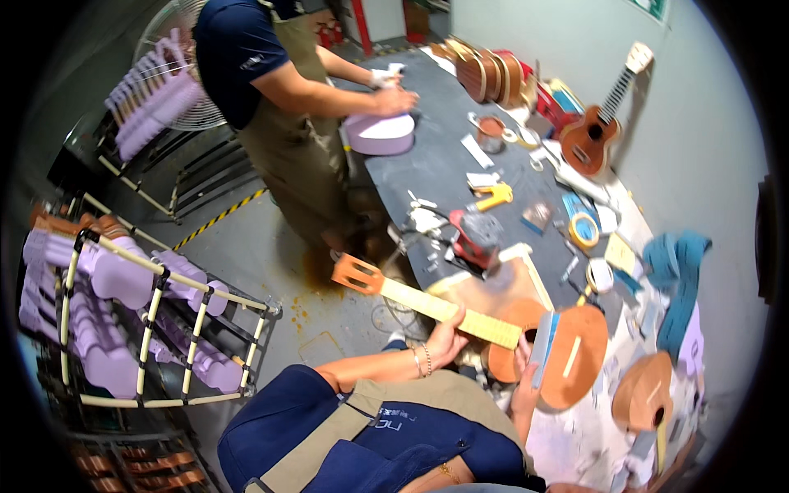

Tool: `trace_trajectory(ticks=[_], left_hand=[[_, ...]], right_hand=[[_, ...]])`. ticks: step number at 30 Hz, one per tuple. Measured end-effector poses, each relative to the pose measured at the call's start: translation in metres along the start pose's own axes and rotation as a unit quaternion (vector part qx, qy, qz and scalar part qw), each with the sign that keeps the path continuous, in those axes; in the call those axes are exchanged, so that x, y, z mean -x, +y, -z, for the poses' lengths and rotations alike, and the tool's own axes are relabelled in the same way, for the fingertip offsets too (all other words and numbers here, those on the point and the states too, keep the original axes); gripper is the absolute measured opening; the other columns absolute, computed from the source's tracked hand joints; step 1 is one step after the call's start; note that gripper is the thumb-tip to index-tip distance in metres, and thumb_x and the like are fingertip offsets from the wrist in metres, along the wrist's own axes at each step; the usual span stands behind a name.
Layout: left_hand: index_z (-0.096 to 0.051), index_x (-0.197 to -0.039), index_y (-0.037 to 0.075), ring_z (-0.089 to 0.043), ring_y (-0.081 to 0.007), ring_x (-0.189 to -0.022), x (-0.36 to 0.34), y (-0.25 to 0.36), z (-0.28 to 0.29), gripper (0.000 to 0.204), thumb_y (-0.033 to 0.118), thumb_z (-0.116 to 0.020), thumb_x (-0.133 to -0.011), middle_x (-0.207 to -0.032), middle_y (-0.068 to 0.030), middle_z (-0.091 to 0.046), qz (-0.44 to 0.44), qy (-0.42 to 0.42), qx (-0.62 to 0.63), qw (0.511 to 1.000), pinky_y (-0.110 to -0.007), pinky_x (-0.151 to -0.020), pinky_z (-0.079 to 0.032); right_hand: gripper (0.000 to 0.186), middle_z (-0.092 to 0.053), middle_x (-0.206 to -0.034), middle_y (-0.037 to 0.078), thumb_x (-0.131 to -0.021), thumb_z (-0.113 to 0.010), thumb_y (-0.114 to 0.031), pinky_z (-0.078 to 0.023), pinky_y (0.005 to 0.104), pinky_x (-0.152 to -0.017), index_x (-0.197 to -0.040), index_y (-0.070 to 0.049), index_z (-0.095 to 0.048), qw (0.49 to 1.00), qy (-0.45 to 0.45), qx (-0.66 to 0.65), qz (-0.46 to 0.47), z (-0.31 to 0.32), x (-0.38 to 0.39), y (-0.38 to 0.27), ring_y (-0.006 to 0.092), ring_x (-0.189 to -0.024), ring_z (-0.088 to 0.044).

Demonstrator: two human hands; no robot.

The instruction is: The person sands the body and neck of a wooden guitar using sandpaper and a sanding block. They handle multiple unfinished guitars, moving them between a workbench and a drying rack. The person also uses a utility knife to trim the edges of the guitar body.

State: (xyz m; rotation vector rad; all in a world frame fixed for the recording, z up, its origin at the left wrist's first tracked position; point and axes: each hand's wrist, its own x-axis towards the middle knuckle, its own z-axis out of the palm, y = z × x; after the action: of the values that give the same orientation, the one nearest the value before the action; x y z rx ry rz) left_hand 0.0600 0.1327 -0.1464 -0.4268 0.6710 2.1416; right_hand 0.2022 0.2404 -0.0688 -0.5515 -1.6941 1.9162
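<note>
A bare-wood ukulele (585,353) lies slantwise in front of me, its headstock up to the left and its body to the right. Yellow tape covers the fretboard (419,304). My left hand (446,341) is closed around the neck near its middle. At the body, my right hand (523,384) grips a long, flat blue-and-grey strip (544,349) that stands on the top beside the soundhole. Whether the strip is a sanding block I cannot make out. A light bridge piece (573,355) shows on the body to the right of it.
Across the dark table (436,156), a co-worker (288,123) handles a lavender instrument body (382,135). A red power tool (472,238), tape rolls (583,230) and a finished ukulele (590,140) are there too. Another bare-wood body (643,390) lies right. Racks (148,329) of lavender instruments stand left.
</note>
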Motion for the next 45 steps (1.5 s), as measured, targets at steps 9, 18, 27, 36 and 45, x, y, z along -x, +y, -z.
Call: trace_trajectory(ticks=[9,18,27,36,45], left_hand=[[-0.042,-0.082,0.011,-0.046,-0.0203,-0.06,0.029,0.08,-0.166,0.036,0.046,-0.04,-0.092,-0.063,-0.0039,-0.041,-0.248,-0.272,-0.089,0.926,-0.044,-0.077,-0.043],[-0.049,-0.1,0.006,-0.048,-0.0182,-0.061,0.01,0.08,-0.22,0.036,0.04,-0.039,-0.094,-0.062,-0.0036,-0.044,-0.127,-0.375,-0.229,0.889,-0.045,-0.081,-0.046],[-0.043,-0.117,0.001,-0.057,-0.0245,-0.069,0.01,0.08,-0.232,0.044,0.038,-0.039,-0.093,-0.07,-0.009,-0.054,-0.087,-0.426,-0.207,0.876,-0.049,-0.086,-0.045],[-0.042,-0.075,0.009,-0.032,-0.012,-0.052,0.02,0.127,-0.234,0.04,0.046,-0.048,-0.087,-0.061,0.0,-0.034,-0.112,-0.416,-0.115,0.895,-0.028,-0.056,-0.03],[-0.041,-0.078,0.01,-0.037,-0.0116,-0.055,0.042,0.123,-0.224,0.041,0.049,-0.049,-0.088,-0.062,0.0004,-0.037,-0.118,-0.477,-0.123,0.862,-0.028,-0.059,-0.033]], right_hand=[[0.063,-0.042,-0.131,0.021,-0.094,-0.041,-0.035,-0.034,0.0375,-0.101,-0.143,-0.006,-0.012,0.967,0.118,0.134,0.179,0.037,-0.015,-0.049,0.0309,-0.122,-0.043],[0.052,-0.038,-0.139,-0.001,-0.077,-0.061,-0.03,-0.019,0.0474,-0.108,-0.127,-0.025,-0.049,0.718,0.009,0.609,0.336,0.06,-0.043,-0.036,0.0194,-0.131,-0.029],[0.067,-0.033,-0.141,-0.002,-0.071,-0.062,-0.048,-0.013,0.0484,-0.11,-0.132,-0.028,-0.042,0.756,0.014,0.583,0.298,0.05,-0.044,-0.064,0.0189,-0.132,-0.026],[0.061,-0.032,-0.142,-0.008,-0.072,-0.059,-0.044,-0.014,0.0525,-0.109,-0.131,-0.036,-0.042,0.731,-0.086,0.588,0.336,0.09,-0.075,-0.03,0.0211,-0.132,-0.025],[0.062,-0.036,-0.14,-0.009,-0.074,-0.036,-0.066,0.006,0.049,-0.11,-0.129,-0.039,-0.043,0.697,-0.133,0.555,0.434,0.058,-0.104,-0.054,0.0212,-0.134,-0.022]])
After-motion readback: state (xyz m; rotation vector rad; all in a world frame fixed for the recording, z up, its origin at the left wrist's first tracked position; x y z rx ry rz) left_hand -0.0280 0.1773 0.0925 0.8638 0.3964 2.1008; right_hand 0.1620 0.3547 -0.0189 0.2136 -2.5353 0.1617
